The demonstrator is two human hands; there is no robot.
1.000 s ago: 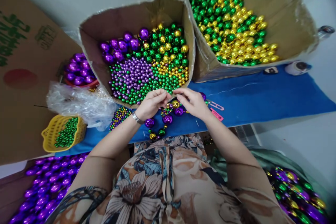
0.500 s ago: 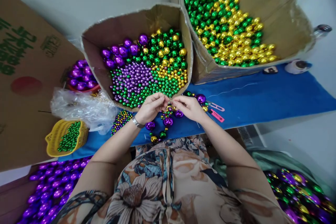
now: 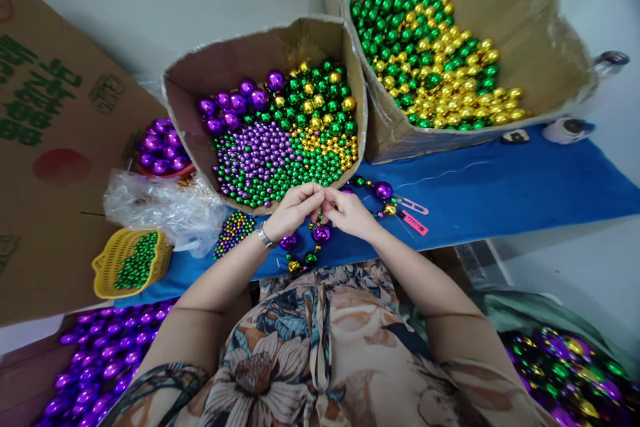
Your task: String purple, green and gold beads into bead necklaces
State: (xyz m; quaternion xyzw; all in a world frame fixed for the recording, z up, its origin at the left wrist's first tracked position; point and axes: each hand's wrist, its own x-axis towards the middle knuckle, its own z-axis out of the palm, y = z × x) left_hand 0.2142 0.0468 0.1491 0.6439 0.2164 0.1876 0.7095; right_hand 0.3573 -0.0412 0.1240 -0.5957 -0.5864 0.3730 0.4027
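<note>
My left hand (image 3: 299,210), a metal watch on its wrist, is closed in a pinch at the near edge of a cardboard box of beads. Against its fingertips, my right hand (image 3: 350,213) pinches too. Both fingers and thumbs meet at one end of a bead garland (image 3: 321,233); the thread there is too fine to make out. Purple, green and gold beads of the garland hang below the fingers and lie on the blue cloth. Another stretch with a large purple bead (image 3: 383,191) curves out to the right of my hands.
A cardboard box (image 3: 173,100) holds mixed beads; a larger box (image 3: 550,73) beside it holds green and gold ones. A pink cutter (image 3: 414,222) and pink thread snips (image 3: 416,206) lie right. Left are a yellow basket (image 3: 103,273), clear plastic (image 3: 150,203) and small beads (image 3: 234,233).
My fingertips have come together, the right hand turning inward and down a little over the garland. The view has shifted slightly.
</note>
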